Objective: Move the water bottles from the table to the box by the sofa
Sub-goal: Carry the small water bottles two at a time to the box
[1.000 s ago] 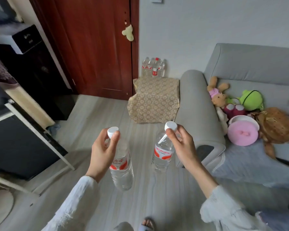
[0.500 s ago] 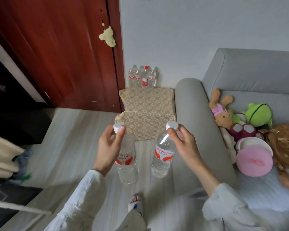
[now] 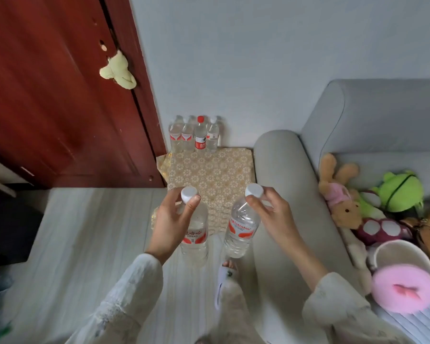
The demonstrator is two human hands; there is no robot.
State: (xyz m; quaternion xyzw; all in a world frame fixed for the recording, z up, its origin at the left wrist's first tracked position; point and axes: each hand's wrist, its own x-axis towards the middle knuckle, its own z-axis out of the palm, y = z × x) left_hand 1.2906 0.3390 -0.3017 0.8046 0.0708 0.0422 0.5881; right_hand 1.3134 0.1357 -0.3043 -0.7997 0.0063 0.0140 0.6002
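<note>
My left hand (image 3: 170, 220) grips a clear water bottle (image 3: 195, 238) by its neck, just under the white cap; the bottle hangs upright with a red label. My right hand (image 3: 273, 214) pinches a second water bottle (image 3: 241, 229) by its neck, tilted slightly, white cap up. Both hang above the floor just in front of the box (image 3: 209, 175), which is draped in a gold patterned cloth and stands between the door and the sofa arm. Several water bottles (image 3: 195, 135) stand in a row at the box's far edge against the wall.
A grey sofa (image 3: 283, 184) runs along the right, its seat loaded with plush toys (image 3: 345, 194) and a pink round cushion (image 3: 405, 291). A dark red door (image 3: 60, 95) with a small plush on it fills the left. My slippered foot (image 3: 225, 276) stands on the pale wood floor.
I have walked closer to the box; it and the bottles on it loom larger and sit right in front of my hands. Both hands keep their hold on the bottles.
</note>
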